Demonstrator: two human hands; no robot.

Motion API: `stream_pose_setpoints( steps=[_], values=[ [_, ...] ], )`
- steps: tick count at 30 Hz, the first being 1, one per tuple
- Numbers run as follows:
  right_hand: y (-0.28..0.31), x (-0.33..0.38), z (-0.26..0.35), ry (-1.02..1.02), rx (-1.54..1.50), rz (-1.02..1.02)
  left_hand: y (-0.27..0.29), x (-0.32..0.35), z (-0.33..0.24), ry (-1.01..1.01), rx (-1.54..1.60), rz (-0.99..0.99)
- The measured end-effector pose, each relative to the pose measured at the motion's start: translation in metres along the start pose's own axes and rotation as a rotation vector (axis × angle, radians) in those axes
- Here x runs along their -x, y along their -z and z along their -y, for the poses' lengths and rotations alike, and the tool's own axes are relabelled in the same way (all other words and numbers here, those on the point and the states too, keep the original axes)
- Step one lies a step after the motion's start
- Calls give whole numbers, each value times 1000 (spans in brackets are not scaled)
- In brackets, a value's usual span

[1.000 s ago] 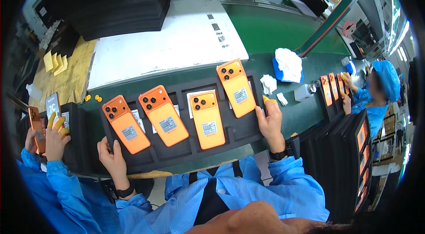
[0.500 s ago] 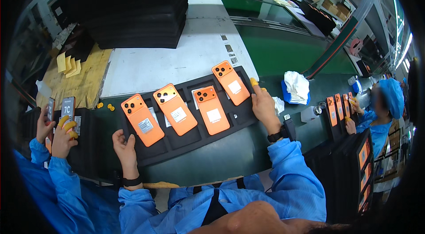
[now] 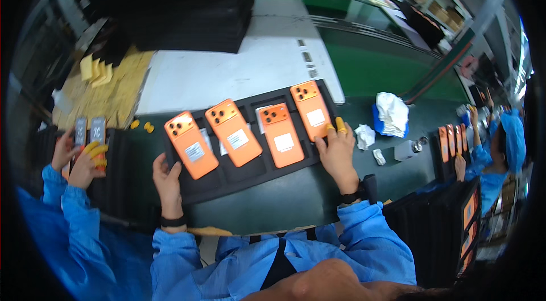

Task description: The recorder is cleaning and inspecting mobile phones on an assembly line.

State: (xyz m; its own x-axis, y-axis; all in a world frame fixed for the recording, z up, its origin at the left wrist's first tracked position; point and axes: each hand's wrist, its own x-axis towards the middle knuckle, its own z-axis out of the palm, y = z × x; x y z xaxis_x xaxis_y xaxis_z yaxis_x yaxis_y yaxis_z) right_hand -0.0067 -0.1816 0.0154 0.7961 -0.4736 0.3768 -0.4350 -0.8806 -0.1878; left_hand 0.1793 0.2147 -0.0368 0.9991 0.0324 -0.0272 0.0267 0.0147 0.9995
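Tray (image 3: 239,178) shifted leftward, 4 orange phones (image 3: 233,132), left hand (image 3: 166,178), right hand (image 3: 336,153) gripping its ends.

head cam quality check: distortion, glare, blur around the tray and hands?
Head view: strong fisheye, black vignette at the rim, table edges bowed. Even overhead light, soft shadows; mild sheen on the orange phones, white sheet behind nearly blown out. Black tray, left hand and right hand are sharp; co-workers near the edges are stretched and softer.
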Motion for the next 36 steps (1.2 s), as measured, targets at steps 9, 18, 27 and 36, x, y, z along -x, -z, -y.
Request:
stream_pose_setpoints(
  steps=[9,18,27,36],
  values=[
    [-3,8,170,594,-288,207,-20,1,-12,6,-21,41],
    [-8,21,193,553,-294,400,-21,8,-13,-31,10,52],
    [0,36,177,277,-84,320,-24,10,-24,2,25,63],
    [22,15,121,130,18,217,-19,10,-15,-30,-15,3]
  ],
)
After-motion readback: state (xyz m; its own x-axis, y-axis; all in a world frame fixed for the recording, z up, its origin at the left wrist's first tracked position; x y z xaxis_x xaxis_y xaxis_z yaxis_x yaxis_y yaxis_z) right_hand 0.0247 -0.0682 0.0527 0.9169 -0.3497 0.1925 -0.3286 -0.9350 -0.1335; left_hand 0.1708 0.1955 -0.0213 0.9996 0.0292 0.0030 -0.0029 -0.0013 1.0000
